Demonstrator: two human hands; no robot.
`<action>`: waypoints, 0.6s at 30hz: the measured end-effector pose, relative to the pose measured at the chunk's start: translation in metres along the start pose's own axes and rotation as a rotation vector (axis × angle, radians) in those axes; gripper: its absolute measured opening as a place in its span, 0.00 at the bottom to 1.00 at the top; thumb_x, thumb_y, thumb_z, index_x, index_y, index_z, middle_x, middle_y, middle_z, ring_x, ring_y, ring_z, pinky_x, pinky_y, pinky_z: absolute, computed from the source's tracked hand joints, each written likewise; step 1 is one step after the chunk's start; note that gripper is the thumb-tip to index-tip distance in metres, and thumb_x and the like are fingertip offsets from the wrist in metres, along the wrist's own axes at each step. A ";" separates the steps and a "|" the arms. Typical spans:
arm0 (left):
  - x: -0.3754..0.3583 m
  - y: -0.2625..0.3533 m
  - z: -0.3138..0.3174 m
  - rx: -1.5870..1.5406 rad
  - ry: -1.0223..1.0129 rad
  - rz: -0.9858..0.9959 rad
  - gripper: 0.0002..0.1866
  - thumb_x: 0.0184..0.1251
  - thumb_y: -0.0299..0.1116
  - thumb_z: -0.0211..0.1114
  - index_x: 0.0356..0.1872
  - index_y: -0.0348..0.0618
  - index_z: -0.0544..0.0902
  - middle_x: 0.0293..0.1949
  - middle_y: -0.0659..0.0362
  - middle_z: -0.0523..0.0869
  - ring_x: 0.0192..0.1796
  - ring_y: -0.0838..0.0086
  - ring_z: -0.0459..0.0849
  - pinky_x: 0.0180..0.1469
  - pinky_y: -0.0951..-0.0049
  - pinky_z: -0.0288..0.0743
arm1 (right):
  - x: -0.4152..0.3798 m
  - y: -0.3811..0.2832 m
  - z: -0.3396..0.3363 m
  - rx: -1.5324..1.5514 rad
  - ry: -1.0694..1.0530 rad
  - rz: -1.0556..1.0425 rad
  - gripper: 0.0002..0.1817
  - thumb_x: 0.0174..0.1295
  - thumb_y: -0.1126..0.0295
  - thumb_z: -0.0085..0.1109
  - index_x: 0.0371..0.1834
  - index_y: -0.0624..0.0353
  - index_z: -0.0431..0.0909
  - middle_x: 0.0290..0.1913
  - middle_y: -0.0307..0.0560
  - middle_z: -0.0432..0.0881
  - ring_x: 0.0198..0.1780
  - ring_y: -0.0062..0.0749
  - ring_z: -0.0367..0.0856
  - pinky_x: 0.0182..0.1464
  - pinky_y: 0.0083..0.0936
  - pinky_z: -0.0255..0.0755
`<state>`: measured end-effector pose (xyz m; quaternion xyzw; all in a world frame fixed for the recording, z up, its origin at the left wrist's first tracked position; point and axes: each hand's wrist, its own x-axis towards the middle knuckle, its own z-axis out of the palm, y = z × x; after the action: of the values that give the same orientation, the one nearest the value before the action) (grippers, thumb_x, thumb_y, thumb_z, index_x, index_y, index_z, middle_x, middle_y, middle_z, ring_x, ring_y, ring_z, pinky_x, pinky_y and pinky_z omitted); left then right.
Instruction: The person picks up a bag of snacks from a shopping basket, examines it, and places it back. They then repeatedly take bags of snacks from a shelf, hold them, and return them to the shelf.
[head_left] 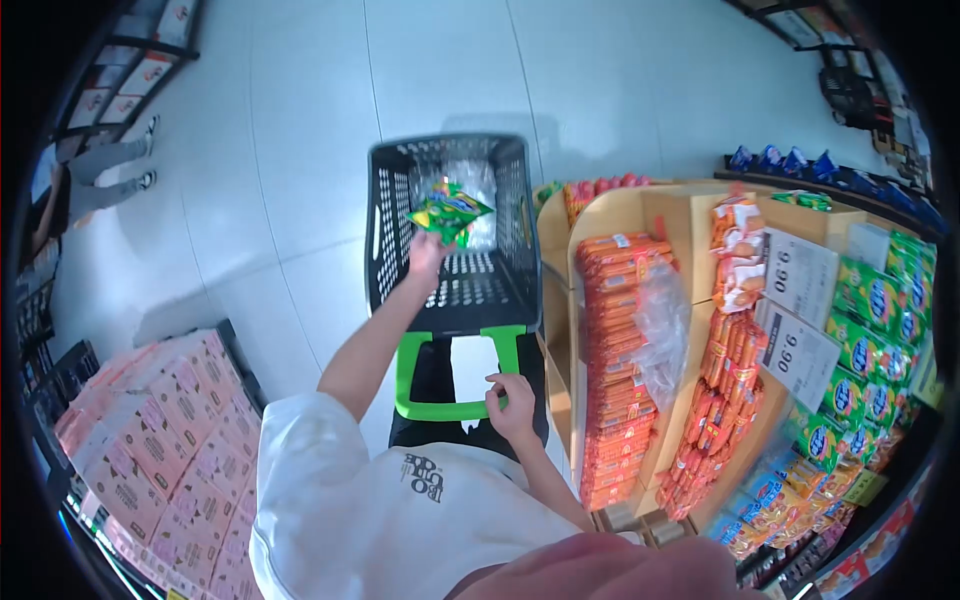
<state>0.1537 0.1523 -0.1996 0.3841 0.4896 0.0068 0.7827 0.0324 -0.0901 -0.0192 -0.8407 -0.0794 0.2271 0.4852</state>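
My left hand (pixel 427 256) reaches into the black basket (pixel 456 318) of a shopping cart, its fingers closed on the lower edge of a green snack packet (pixel 450 211). Under and behind that packet lies clear plastic wrapping (pixel 480 180), its contents hard to make out. My right hand (pixel 509 397) rests by the right side of the cart's green handle (pixel 445 411), fingers curled near the frame; whether they grip it is unclear.
Right of the cart, a wooden shelf (pixel 592 222) holds red sausage packs (pixel 615 370), green packets (pixel 862 300) and price signs (pixel 800 275). Pink boxes (pixel 160 440) are stacked at lower left. A person's legs (pixel 110 175) show at upper left.
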 end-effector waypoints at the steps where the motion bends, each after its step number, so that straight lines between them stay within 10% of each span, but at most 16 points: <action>1: -0.025 0.012 0.005 0.046 -0.107 0.081 0.12 0.68 0.28 0.51 0.50 0.37 0.73 0.47 0.54 0.79 0.50 0.68 0.81 0.58 0.61 0.77 | 0.000 -0.003 -0.002 0.127 -0.022 0.130 0.13 0.55 0.76 0.57 0.45 0.62 0.76 0.29 0.45 0.79 0.36 0.34 0.81 0.44 0.29 0.73; 3: -0.105 0.069 0.041 0.012 -0.237 0.089 0.13 0.69 0.28 0.51 0.52 0.37 0.74 0.49 0.57 0.82 0.49 0.70 0.82 0.59 0.64 0.75 | 0.008 0.013 -0.006 0.507 -0.064 0.328 0.22 0.66 0.74 0.53 0.63 0.62 0.65 0.36 0.44 0.82 0.43 0.26 0.80 0.52 0.27 0.71; 8: -0.256 0.135 0.065 0.086 -0.571 0.289 0.07 0.66 0.23 0.50 0.40 0.40 0.76 0.35 0.66 0.78 0.36 0.83 0.70 0.42 0.80 0.63 | 0.039 -0.088 -0.077 1.116 -0.070 0.171 0.39 0.72 0.42 0.39 0.74 0.61 0.50 0.66 0.63 0.67 0.68 0.51 0.67 0.70 0.43 0.59; 10: -0.298 0.137 0.063 0.109 -0.728 0.366 0.04 0.65 0.22 0.50 0.35 0.42 0.73 0.33 0.68 0.75 0.37 0.85 0.69 0.42 0.80 0.64 | 0.042 -0.125 -0.091 1.545 -0.123 -0.049 0.34 0.72 0.46 0.41 0.74 0.55 0.54 0.68 0.55 0.67 0.70 0.46 0.65 0.72 0.43 0.55; 18: -0.369 0.150 0.066 0.263 -1.003 0.513 0.09 0.69 0.21 0.53 0.47 0.37 0.75 0.38 0.68 0.78 0.37 0.88 0.71 0.39 0.84 0.64 | -0.002 -0.234 -0.127 1.575 0.202 -0.254 0.28 0.71 0.49 0.47 0.67 0.52 0.63 0.65 0.39 0.72 0.66 0.36 0.70 0.67 0.42 0.61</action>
<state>0.0674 0.0762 0.1877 0.5408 -0.0534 -0.0476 0.8381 0.1093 -0.0694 0.2351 -0.2526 0.0532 0.0821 0.9626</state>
